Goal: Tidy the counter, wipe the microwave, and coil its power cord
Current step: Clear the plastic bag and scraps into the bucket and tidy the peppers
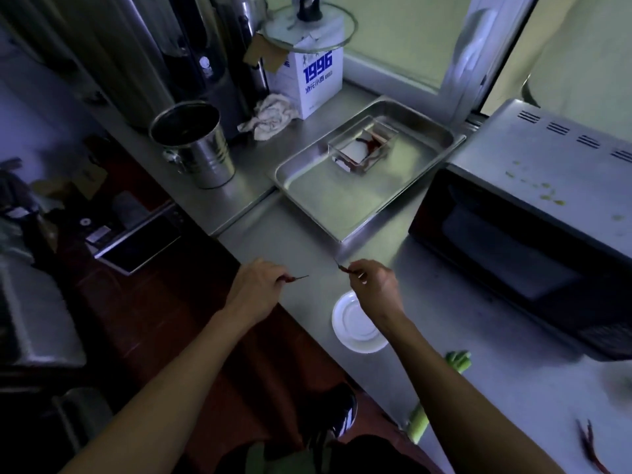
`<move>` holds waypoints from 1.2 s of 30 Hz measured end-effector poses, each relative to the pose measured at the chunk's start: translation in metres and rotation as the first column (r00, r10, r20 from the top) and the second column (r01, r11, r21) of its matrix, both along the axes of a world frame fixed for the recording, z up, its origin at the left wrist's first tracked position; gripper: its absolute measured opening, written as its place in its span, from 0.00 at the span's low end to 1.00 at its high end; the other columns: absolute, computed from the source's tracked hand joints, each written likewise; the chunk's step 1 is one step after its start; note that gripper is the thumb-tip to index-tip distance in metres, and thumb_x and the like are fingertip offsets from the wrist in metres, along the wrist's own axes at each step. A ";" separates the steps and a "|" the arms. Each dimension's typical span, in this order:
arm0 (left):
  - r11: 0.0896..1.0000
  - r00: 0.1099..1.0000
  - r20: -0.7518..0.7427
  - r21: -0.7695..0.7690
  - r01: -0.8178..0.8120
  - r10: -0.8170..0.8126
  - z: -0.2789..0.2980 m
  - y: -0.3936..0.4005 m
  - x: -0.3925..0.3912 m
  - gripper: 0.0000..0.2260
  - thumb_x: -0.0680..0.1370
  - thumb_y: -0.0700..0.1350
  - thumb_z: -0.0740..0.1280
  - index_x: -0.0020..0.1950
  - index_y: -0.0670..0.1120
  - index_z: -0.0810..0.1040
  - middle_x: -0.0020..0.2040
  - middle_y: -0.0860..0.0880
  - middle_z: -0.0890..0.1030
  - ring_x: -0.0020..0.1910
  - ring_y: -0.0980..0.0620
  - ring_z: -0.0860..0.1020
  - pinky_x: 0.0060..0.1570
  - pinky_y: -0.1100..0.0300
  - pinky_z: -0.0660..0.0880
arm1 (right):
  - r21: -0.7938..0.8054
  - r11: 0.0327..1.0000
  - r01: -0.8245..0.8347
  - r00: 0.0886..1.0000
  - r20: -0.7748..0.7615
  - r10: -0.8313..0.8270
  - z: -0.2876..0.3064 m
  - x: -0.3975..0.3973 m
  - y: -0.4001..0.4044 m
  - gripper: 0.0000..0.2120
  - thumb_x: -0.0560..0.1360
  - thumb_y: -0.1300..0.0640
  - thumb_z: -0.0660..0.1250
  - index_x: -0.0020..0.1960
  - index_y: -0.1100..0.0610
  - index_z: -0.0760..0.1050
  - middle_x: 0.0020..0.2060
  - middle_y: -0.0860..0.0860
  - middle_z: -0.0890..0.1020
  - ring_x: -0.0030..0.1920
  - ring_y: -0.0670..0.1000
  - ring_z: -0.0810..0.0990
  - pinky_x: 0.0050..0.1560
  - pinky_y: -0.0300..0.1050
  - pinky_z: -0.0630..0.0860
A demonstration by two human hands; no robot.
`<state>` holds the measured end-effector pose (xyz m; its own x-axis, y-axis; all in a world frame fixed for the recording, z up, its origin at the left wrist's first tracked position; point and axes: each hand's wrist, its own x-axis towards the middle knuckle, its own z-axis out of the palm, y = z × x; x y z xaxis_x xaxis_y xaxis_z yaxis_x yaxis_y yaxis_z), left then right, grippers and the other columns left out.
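We pinch one thin red chili in each of our hands, left (258, 285) and right (372, 285), low over the bench (301, 248). The tray (325, 196), with its clear box (362, 148) of chilies, sits just beyond our hands; likely best to drop both there, gently, by the stems. The microwave (533, 213) stands right of our right hand, top spotted, not yet wiped. Its cord we cannot see.

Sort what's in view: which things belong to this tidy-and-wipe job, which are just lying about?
Job: chilli in left hand, chilli in right hand, loose chillies, microwave, rag, steel tray.

Lying about: metal bucket, 1996 box, glass lid.
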<state>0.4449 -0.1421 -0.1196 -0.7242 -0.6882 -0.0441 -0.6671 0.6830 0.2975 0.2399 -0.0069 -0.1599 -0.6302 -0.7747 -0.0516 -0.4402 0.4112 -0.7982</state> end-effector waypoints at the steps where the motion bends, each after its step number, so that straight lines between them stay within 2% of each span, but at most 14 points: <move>1: 1.000 1.000 0.007 0.004 0.003 -0.003 0.002 -0.008 -0.006 0.08 0.79 0.42 0.66 0.54 0.50 0.84 0.51 0.54 0.84 0.52 0.51 0.76 0.54 0.52 0.71 | 0.004 1.000 0.009 1.000 -0.007 -0.009 0.003 -0.004 -0.005 0.11 0.74 0.63 0.68 0.51 0.51 0.84 0.46 0.49 0.84 0.45 0.52 0.81 0.49 0.50 0.79; 5: 0.999 0.999 0.013 -0.006 0.034 -0.034 0.006 -0.035 -0.034 0.09 0.79 0.43 0.65 0.54 0.52 0.83 0.51 0.55 0.83 0.52 0.51 0.76 0.54 0.52 0.71 | -0.012 1.000 0.023 1.000 -0.007 -0.023 0.014 -0.023 -0.019 0.13 0.75 0.60 0.66 0.51 0.45 0.83 0.46 0.45 0.84 0.45 0.48 0.82 0.48 0.46 0.79; 7: 0.998 0.998 -0.028 -0.011 0.058 -0.058 0.007 -0.047 -0.050 0.10 0.78 0.43 0.66 0.54 0.52 0.84 0.50 0.54 0.84 0.51 0.50 0.76 0.52 0.55 0.70 | -0.022 0.999 0.033 0.999 0.032 -0.032 0.016 -0.034 -0.026 0.13 0.74 0.60 0.65 0.51 0.45 0.83 0.46 0.43 0.84 0.45 0.47 0.84 0.47 0.48 0.80; 9: 0.997 0.995 -0.061 -0.024 0.078 -0.080 0.008 -0.058 -0.065 0.10 0.77 0.43 0.67 0.54 0.53 0.85 0.49 0.54 0.84 0.51 0.50 0.77 0.48 0.58 0.68 | -0.046 0.997 0.067 0.994 0.086 -0.063 0.016 -0.044 -0.033 0.12 0.74 0.60 0.65 0.48 0.45 0.83 0.44 0.43 0.82 0.39 0.47 0.85 0.44 0.53 0.83; 11: 0.995 0.991 -0.094 -0.009 0.099 -0.100 0.006 -0.071 -0.078 0.11 0.76 0.42 0.68 0.54 0.54 0.85 0.49 0.55 0.85 0.50 0.50 0.78 0.48 0.59 0.69 | -0.079 0.992 0.102 0.988 0.126 -0.091 0.017 -0.052 -0.039 0.14 0.74 0.61 0.67 0.46 0.41 0.82 0.42 0.43 0.80 0.34 0.46 0.84 0.37 0.52 0.84; 15: 0.988 0.982 -0.126 0.046 0.150 -0.144 -0.004 -0.100 -0.094 0.11 0.75 0.40 0.69 0.53 0.53 0.85 0.49 0.55 0.85 0.49 0.49 0.80 0.52 0.52 0.77 | -0.099 0.988 0.120 0.987 0.115 -0.108 0.015 -0.062 -0.054 0.13 0.73 0.60 0.68 0.48 0.41 0.81 0.42 0.45 0.79 0.38 0.46 0.83 0.27 0.45 0.82; 17: 0.984 0.977 -0.144 0.056 0.166 -0.157 -0.009 -0.117 -0.105 0.11 0.75 0.41 0.70 0.53 0.54 0.85 0.49 0.56 0.85 0.49 0.51 0.79 0.52 0.54 0.77 | -0.071 0.987 0.146 0.982 0.128 -0.136 0.013 -0.066 -0.066 0.11 0.74 0.59 0.69 0.49 0.43 0.82 0.42 0.45 0.79 0.40 0.47 0.82 0.25 0.44 0.81; 19: 0.978 0.973 -0.159 0.098 0.182 -0.165 -0.015 -0.137 -0.119 0.10 0.75 0.41 0.70 0.53 0.53 0.85 0.48 0.55 0.85 0.49 0.52 0.80 0.52 0.53 0.78 | -0.038 0.984 0.174 0.984 0.043 -0.172 0.012 -0.074 -0.080 0.08 0.74 0.57 0.69 0.48 0.45 0.82 0.42 0.44 0.81 0.41 0.46 0.81 0.28 0.42 0.80; 21: 0.961 0.965 -0.176 0.161 0.224 -0.196 -0.024 -0.162 -0.136 0.09 0.75 0.41 0.71 0.52 0.51 0.85 0.48 0.54 0.85 0.49 0.51 0.81 0.50 0.50 0.79 | -0.029 0.981 0.191 0.980 -0.044 -0.192 0.012 -0.082 -0.096 0.07 0.74 0.57 0.70 0.49 0.47 0.83 0.43 0.46 0.83 0.42 0.47 0.82 0.35 0.42 0.80; 23: 0.938 0.951 -0.199 0.208 0.276 -0.236 -0.031 -0.188 -0.152 0.09 0.76 0.39 0.70 0.53 0.50 0.85 0.48 0.54 0.85 0.47 0.52 0.81 0.50 0.50 0.79 | -0.052 0.975 0.216 0.970 -0.102 -0.221 0.013 -0.093 -0.114 0.07 0.74 0.61 0.70 0.49 0.52 0.84 0.43 0.49 0.84 0.41 0.50 0.82 0.43 0.48 0.80; 25: 0.923 0.939 -0.234 0.231 0.306 -0.253 -0.038 -0.213 -0.169 0.10 0.75 0.38 0.71 0.53 0.50 0.85 0.47 0.53 0.85 0.46 0.52 0.81 0.50 0.50 0.80 | -0.054 0.968 0.243 0.959 -0.138 -0.249 0.014 -0.101 -0.134 0.08 0.73 0.64 0.70 0.50 0.57 0.84 0.42 0.52 0.85 0.41 0.51 0.82 0.45 0.52 0.80; 28: 0.916 0.933 -0.240 0.236 0.324 -0.269 -0.044 -0.247 -0.192 0.09 0.75 0.40 0.71 0.52 0.52 0.84 0.47 0.55 0.85 0.46 0.54 0.81 0.49 0.51 0.80 | -0.037 0.959 0.282 0.946 -0.155 -0.284 0.014 -0.111 -0.165 0.08 0.73 0.65 0.70 0.51 0.60 0.84 0.43 0.54 0.85 0.41 0.53 0.83 0.46 0.53 0.80; 32: 0.899 0.918 -0.225 0.227 0.375 -0.326 -0.042 -0.289 -0.226 0.08 0.76 0.43 0.70 0.52 0.53 0.84 0.47 0.56 0.85 0.46 0.53 0.81 0.45 0.57 0.77 | -0.032 0.936 0.350 0.923 -0.156 -0.351 0.013 -0.122 -0.201 0.07 0.74 0.65 0.70 0.50 0.60 0.84 0.43 0.54 0.86 0.41 0.52 0.83 0.46 0.52 0.81; 36: 0.858 0.888 -0.182 0.235 0.456 -0.422 -0.037 -0.317 -0.266 0.10 0.77 0.42 0.69 0.56 0.51 0.84 0.51 0.51 0.85 0.50 0.51 0.82 0.50 0.55 0.79 | -0.007 0.905 0.426 0.900 -0.104 -0.424 0.011 -0.130 -0.220 0.07 0.75 0.64 0.70 0.52 0.60 0.84 0.45 0.54 0.85 0.43 0.53 0.83 0.48 0.54 0.80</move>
